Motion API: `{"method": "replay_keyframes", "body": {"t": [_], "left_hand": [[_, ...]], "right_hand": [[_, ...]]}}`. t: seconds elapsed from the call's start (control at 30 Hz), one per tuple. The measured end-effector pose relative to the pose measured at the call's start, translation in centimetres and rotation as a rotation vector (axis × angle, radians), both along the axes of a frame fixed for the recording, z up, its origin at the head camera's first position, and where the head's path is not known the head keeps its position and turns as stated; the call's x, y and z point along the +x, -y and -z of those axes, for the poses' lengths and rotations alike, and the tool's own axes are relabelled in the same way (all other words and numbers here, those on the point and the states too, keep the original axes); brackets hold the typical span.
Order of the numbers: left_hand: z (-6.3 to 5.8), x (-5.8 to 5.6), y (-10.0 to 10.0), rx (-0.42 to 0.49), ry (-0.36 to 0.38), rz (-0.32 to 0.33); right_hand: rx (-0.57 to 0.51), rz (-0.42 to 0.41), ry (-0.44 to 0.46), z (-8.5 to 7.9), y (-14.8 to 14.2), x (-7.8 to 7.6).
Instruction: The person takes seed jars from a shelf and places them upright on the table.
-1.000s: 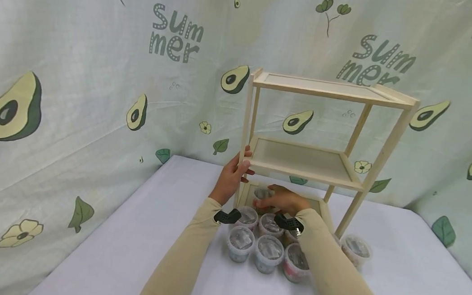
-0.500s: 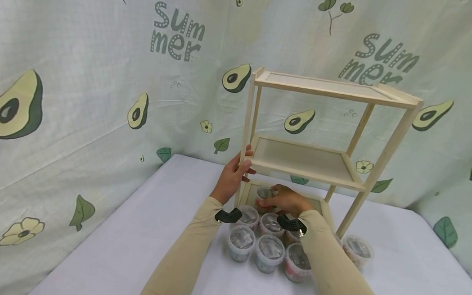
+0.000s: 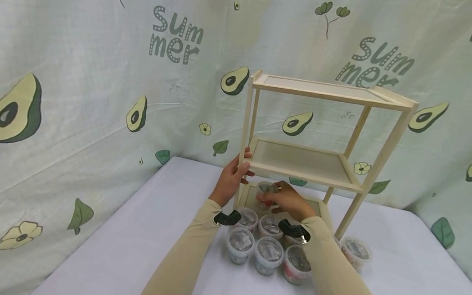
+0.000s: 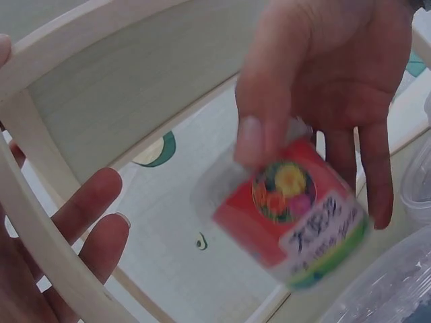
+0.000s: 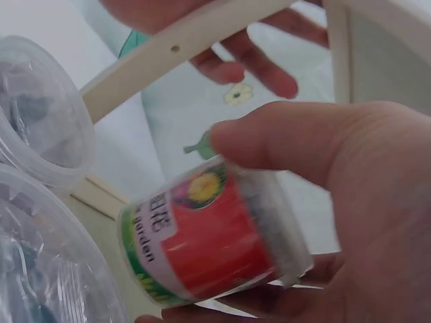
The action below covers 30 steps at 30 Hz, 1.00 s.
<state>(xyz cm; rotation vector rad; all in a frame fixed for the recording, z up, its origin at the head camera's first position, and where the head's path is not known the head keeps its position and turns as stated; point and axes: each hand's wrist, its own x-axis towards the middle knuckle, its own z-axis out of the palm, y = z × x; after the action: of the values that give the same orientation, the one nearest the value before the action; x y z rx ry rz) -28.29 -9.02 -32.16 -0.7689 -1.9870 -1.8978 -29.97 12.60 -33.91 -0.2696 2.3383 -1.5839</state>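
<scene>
My right hand (image 3: 292,201) grips a small clear plastic tub (image 3: 265,199) just above the bottom shelf (image 3: 244,196) of a wooden rack. A red and green label with flower pictures wraps the tub, plainly seen in the right wrist view, where the thumb (image 5: 283,138) lies along its upper side. The tub hangs tilted in both wrist views. My left hand (image 3: 227,182) holds the rack's front left post (image 3: 246,121) at the middle shelf (image 3: 302,159), thumb in front. Its fingers (image 4: 101,249) reach past the post.
Several lidded clear tubs (image 3: 240,243) stand in rows before the rack, partly hidden by the right forearm. Another tub (image 3: 356,250) stands by the right post (image 3: 383,156). The rack has a top shelf (image 3: 325,87). A printed curtain (image 3: 100,112) hangs behind the white table (image 3: 133,231).
The tub in my right hand has risen slightly and moved a little to the right, and more of its red label shows. My left hand stays on the post.
</scene>
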Motion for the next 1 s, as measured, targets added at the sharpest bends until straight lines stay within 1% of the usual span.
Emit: {"method": "replay_keyframes", "body": {"t": [0.13, 0.27, 0.37, 0.47, 0.53, 0.6, 0.7, 0.83, 1.0], "left_hand": [[-0.2, 0.1, -0.1, 0.007, 0.000, -0.003], [-0.2, 0.0, -0.3, 0.010, -0.002, 0.002], [-0.1, -0.1, -0.4, 0.013, 0.010, 0.003], [-0.1, -0.1, -0.2, 0.010, 0.024, 0.006], [0.5, -0.7, -0.2, 0.013, 0.024, 0.008], [1.1, -1.5, -0.3, 0.021, 0.015, 0.003], [2.3, -2.5, -0.4, 0.033, 0.016, -0.012], [2.9, -2.3, -0.4, 0.028, 0.027, -0.045], [2.6, -2.6, -0.4, 0.035, -0.008, -0.045]], "right_hand": [[-0.060, 0.027, -0.033, -0.6, -0.6, 0.8], [-0.097, 0.027, -0.111, -1.2, -1.5, 1.8], [-0.082, 0.011, -0.154, -1.5, -2.4, 2.8], [-0.059, -0.015, -0.177, -1.8, -3.2, 3.9], [-0.044, -0.010, -0.194, -2.0, -3.7, 4.6], [-0.029, 0.016, -0.210, -2.1, -4.1, 5.2], [-0.018, 0.047, -0.203, -2.0, -4.7, 6.1], [-0.019, 0.042, -0.178, -1.5, -5.1, 7.0], [-0.031, 0.050, -0.244, -1.8, -5.3, 7.4]]}}
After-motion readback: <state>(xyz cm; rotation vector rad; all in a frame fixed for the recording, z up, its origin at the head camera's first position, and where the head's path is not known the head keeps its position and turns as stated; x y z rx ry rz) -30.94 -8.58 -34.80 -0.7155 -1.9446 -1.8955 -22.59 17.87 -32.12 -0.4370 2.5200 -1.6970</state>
